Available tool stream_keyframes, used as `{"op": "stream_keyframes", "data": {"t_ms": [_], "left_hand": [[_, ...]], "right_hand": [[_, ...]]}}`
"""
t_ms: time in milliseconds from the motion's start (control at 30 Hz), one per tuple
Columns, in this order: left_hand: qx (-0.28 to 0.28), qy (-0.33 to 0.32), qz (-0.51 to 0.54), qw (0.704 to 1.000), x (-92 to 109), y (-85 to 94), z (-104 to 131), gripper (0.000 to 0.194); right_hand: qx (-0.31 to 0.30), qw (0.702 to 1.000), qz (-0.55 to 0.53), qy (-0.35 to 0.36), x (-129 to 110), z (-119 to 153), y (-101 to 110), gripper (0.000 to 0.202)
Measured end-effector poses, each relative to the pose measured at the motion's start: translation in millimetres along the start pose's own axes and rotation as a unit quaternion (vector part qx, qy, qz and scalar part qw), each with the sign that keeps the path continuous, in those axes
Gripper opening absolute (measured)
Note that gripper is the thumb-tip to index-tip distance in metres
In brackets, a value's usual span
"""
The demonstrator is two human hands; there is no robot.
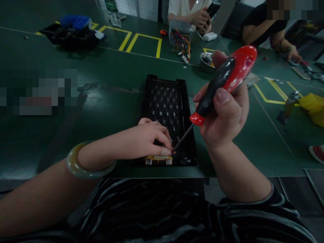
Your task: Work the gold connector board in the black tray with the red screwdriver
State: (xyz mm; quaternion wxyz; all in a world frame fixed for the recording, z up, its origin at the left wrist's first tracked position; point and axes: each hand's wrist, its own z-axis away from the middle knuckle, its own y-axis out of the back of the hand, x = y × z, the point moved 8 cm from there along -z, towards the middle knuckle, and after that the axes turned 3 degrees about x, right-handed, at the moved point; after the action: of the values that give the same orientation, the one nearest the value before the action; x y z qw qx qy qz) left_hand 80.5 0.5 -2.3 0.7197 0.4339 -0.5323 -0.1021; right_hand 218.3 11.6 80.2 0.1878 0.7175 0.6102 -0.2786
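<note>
Your left hand (149,138) lies low over the near end of a black plastic case (164,98), fingers bent and close together, thumb against a small circuit board (159,158); whether they pinch anything else cannot be told. Your right hand (227,116) is closed around a red-and-black screwdriver (220,86), handle up to the right, shaft slanting down to the left fingertips.

The head camera is the only view. The case lies open by the near edge of the green tabletop (113,74), the board at its near end. The step in hand appears to be screwdriver work at the board's right end; what the tip meets is too small to tell. The next move seems to call for a steady board and a steeper shaft.

Toward you, just a narrow strip separates the case from the near edge. Left and right, your forearms have room to swing. Beyond your right hand, toward the far edge, are a metal bowl (207,69) and loose wires (186,47); a black bin (73,42) sits far left.
</note>
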Motion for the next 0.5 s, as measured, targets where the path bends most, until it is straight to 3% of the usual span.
{"op": "stream_keyframes", "data": {"t_ms": [200, 400, 500], "left_hand": [[0.031, 0.044, -0.016, 0.998, -7, 0.6, -1, 0.01], [0.039, 0.052, -0.065, 0.996, -6, -4.3, -2, 0.013], [0.039, 0.047, -0.08, 0.995, -1, -5.6, -3, 0.012]], "right_hand": [[0.005, 0.997, 0.072, -0.033, 10, 2, 3, 0.057], [0.004, 1.0, 0.003, 0.009, 11, 1, 3, 0.044], [-0.008, 1.0, 0.008, -0.028, 11, 2, 1, 0.053]]}}
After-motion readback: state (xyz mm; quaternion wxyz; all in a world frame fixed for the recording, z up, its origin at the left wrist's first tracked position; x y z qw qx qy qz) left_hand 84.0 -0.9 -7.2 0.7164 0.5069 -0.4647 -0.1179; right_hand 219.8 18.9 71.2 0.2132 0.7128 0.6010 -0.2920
